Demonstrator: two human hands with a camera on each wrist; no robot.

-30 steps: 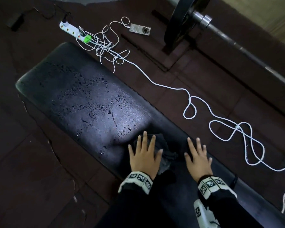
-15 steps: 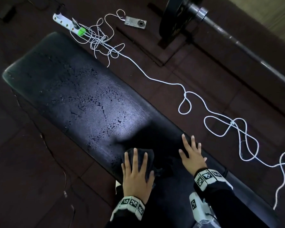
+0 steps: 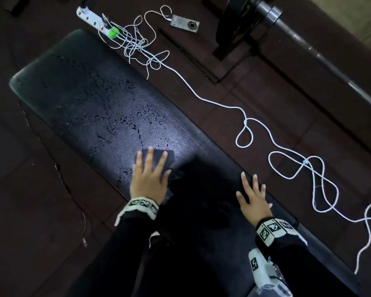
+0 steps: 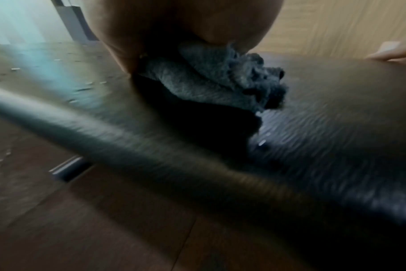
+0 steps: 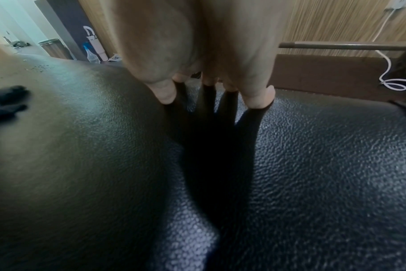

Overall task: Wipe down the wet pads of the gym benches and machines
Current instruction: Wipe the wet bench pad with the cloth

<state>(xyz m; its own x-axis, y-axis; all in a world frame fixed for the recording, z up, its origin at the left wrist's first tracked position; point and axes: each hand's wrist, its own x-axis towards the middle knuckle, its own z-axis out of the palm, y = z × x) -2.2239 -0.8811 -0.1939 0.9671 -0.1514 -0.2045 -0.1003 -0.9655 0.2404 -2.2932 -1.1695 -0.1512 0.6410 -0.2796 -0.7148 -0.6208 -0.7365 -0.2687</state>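
A long black bench pad (image 3: 90, 103) runs diagonally through the head view, speckled with water droplets (image 3: 116, 118) over its far half. My left hand (image 3: 149, 174) lies flat with straight fingers on a dark grey cloth (image 3: 159, 159), pressing it on the pad near the left edge. In the left wrist view the bunched cloth (image 4: 220, 80) sticks out from under the palm. My right hand (image 3: 253, 196) rests flat on the pad's right edge, fingers spread and nothing under it; the right wrist view shows its fingertips (image 5: 167, 95) touching the textured pad (image 5: 313, 165).
A white cable (image 3: 244, 123) snakes over the dark floor right of the bench to a power strip (image 3: 92, 19) with a green plug. A small metal plate (image 3: 184, 23) lies nearby. A barbell (image 3: 308, 46) with a black weight plate (image 3: 236, 24) crosses the top right.
My left hand has pushed the cloth forward along the pad, away from me, toward the droplets, after pulling it back near the edge. The right hand has stayed on the pad's right side.
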